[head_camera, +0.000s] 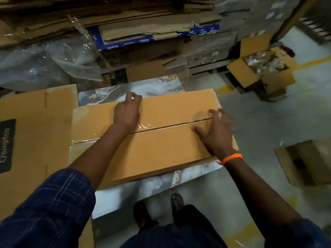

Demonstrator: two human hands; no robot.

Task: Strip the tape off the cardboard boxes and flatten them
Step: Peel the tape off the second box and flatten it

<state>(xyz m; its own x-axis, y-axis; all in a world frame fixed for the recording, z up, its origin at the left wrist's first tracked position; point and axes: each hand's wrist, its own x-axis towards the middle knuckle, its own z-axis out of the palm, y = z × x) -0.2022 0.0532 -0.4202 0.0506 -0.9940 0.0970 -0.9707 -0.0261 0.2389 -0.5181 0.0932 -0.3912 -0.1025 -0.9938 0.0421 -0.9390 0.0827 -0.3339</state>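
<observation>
A closed brown cardboard box [161, 145] lies on a marbled slab in front of me. Clear tape [143, 126] runs along its centre seam, where the two top flaps meet. My left hand [128, 111] reaches over the far flap, its fingers curled at the box's far edge. My right hand [214, 130] lies spread on the top near the right end of the seam, fingers straight and blurred. An orange band sits on that wrist.
A flattened Crompton carton [35, 131] lies to the left. Stacked flat cardboard [125, 20] and plastic wrap [53, 61] fill the back. An open box of scraps [261, 68] stands at right, another carton [308, 161] on the floor. My feet [161, 210] are below.
</observation>
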